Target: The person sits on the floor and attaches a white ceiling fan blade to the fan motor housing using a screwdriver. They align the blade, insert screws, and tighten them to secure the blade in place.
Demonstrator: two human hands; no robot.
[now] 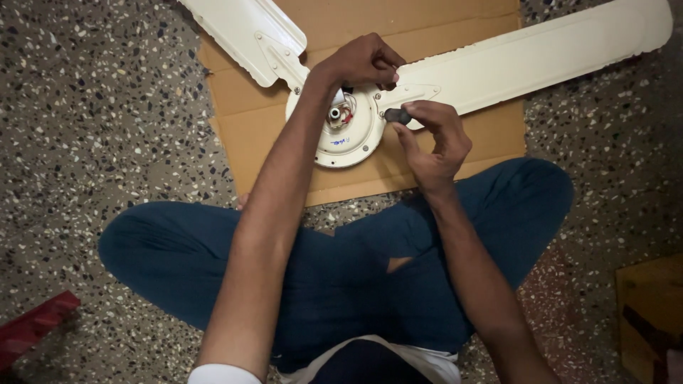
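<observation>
Crossed beneath me, my legs in dark blue trousers (341,284) fill the near ground on the speckled stone floor (107,128). Just beyond my knees, my right hand (435,146) has its fingers pinched together on a small dark handle (398,115), held against the edge of the cream fan motor housing (341,139), where a blade arm bolts on. My left hand (363,60) reaches across the top of the housing, fingers curled closed over the blade bracket; what lies under them I cannot tell. One white blade (541,53) runs off to the right, another (242,32) to the upper left. Beneath the fan lies flat brown cardboard (427,21).
</observation>
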